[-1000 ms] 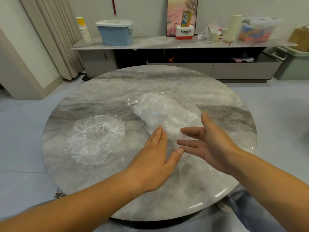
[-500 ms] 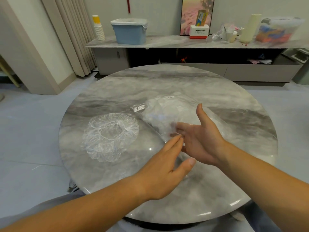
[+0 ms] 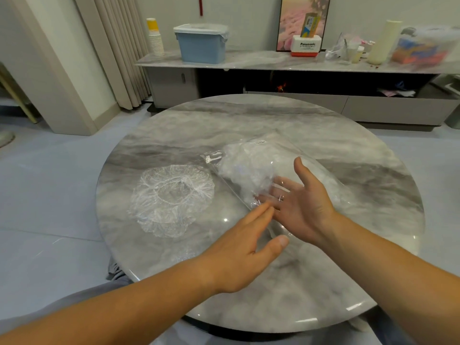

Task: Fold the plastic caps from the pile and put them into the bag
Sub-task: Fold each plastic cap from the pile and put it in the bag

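A clear plastic bag (image 3: 251,168) stuffed with white crumpled caps lies across the middle of the round marble table (image 3: 249,120). One clear cap (image 3: 171,197) lies spread flat to its left. My right hand (image 3: 303,205) is palm up, and its straight fingers reach into the bag's near open end. My left hand (image 3: 246,247) hovers just in front with fingers straight, their tips at the bag's near edge. Neither hand grips anything.
Behind the table runs a low marble-topped cabinet (image 3: 249,62) carrying a blue lidded box (image 3: 201,43), stacked paper cups (image 3: 155,37), a Panasonic box (image 3: 307,46) and other clutter. A curtain (image 3: 119,46) hangs at the left. Grey floor surrounds the table.
Both hands moved forward to the bag's near end. My right fingers went from above the bag into its opening. The camera view shifted left.
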A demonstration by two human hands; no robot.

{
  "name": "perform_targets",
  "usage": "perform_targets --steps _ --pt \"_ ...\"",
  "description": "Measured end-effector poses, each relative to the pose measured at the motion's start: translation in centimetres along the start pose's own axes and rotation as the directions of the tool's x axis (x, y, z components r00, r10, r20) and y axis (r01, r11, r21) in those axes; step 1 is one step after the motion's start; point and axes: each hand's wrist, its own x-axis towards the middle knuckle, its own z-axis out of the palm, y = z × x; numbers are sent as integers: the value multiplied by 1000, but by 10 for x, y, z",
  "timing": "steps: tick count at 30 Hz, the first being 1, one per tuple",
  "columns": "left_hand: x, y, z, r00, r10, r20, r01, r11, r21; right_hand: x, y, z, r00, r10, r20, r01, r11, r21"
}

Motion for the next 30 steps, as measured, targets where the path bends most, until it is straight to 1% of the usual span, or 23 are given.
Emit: perform_targets --steps 3,7,11,14,16,19,21,23,24,25,27,29,30 --pt "1 -1 0 1000 7 -7 -7 1000 17 -12 -3 -7 999 -34 -28 33 999 -37" --pt "1 -2 1 1000 17 -13 -16 999 33 -25 -7 -15 992 -83 -100 75 994 -79" --pt "-1 -4 3 1000 20 -13 -20 1000 17 -37 -5 -19 982 -131 -134 103 975 -197" --pt "-4 -3 1 997 73 -29 -74 997 -15 -47 -6 -21 964 -209 -166 156 946 -286" --pt "-7 -4 -2 994 88 -70 -90 996 -21 -54 -7 -21 944 -269 -193 183 910 -372" --pt "-12 -11 -10 985 35 -172 -32 999 19 -65 -10 -16 884 -412 -221 264 830 -491" --pt "-16 -21 -20 969 -51 -240 69 995 67 -73 -9 -7 829 -539 -146 371 727 -578" --pt "-20 -35 -33 943 -172 -284 218 967 135 -80 -4 6 769 -638 35 494 560 -665" --pt "-23 -43 -39 927 -227 -299 290 938 188 -83 1 13 749 -645 154 548 471 -692" --pt "-25 -50 -45 914 -263 -308 344 906 247 -85 8 20 744 -611 269 579 390 -716" --pt "-30 -65 -56 900 -313 -304 410 844 344 -82 26 31 786 -437 438 574 251 -779" --pt "-34 -77 -62 889 -363 -279 451 802 391 -75 45 37 827 -247 506 544 121 -830" --pt "-36 -81 -63 887 -375 -270 459 787 412 -70 53 37 837 -186 514 531 50 -846"
